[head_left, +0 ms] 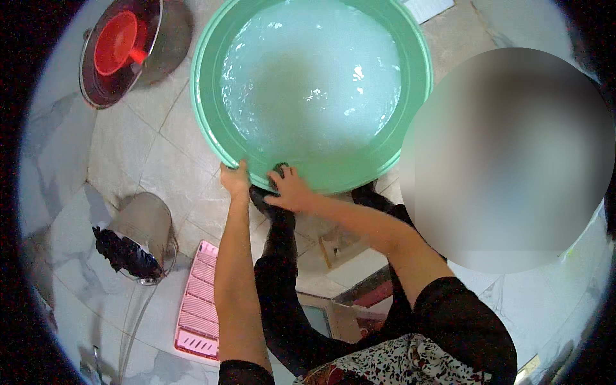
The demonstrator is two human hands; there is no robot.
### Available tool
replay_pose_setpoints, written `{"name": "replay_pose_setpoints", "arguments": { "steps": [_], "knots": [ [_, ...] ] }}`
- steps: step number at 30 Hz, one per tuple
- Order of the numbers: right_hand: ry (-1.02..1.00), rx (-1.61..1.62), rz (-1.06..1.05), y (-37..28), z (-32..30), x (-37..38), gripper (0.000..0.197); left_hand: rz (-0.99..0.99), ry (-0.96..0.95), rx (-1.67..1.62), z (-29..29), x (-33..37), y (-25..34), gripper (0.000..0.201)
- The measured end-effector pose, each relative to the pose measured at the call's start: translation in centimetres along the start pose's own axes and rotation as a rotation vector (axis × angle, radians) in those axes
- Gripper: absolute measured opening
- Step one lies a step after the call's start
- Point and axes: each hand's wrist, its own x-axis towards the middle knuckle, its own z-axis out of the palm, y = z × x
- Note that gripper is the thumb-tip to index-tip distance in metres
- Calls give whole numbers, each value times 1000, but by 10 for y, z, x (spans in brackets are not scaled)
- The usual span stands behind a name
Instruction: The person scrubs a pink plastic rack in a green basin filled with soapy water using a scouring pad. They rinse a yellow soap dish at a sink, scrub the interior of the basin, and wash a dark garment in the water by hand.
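Note:
A large round green basin (200, 96) of cloudy, pale bluish water fills the upper middle of the view. On its near-left rim sits my left hand (235, 179), with the fingers closed round the edge. My right hand (292, 192) is just to the right, at the near rim. Its fingers are curled over a small dark thing (280, 171) against the basin's inner wall, and I cannot make out its kind. My feet in dark footwear stand by the basin's near side, partly under it.
At the far left, a metal bucket (163, 54) holds a red dipper (119, 42). Nearer, a smaller bucket (144, 221) lies tilted, with dark cloth (125, 253) at its mouth. A pink ridged washboard (199, 301) rests on the tiles beside my left forearm. A blurred patch hides the right side.

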Motion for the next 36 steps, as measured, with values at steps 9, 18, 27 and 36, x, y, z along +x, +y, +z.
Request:
{"name": "replay_pose_setpoints", "arguments": {
  "steps": [9,18,27,36],
  "knots": [
    [-155,-208,340,-17,0,1,54,-299,-213,-345,-12,10,8,40],
    [-97,-273,422,-15,-9,-11,57,-319,-255,-332,-16,-5,13,34],
    [-162,-322,412,-16,-60,-40,62,-208,-242,-143,-12,-44,39,37],
    [-288,-296,354,-14,-102,-60,59,-170,-191,6,-18,-77,85,37]
  ]
}}
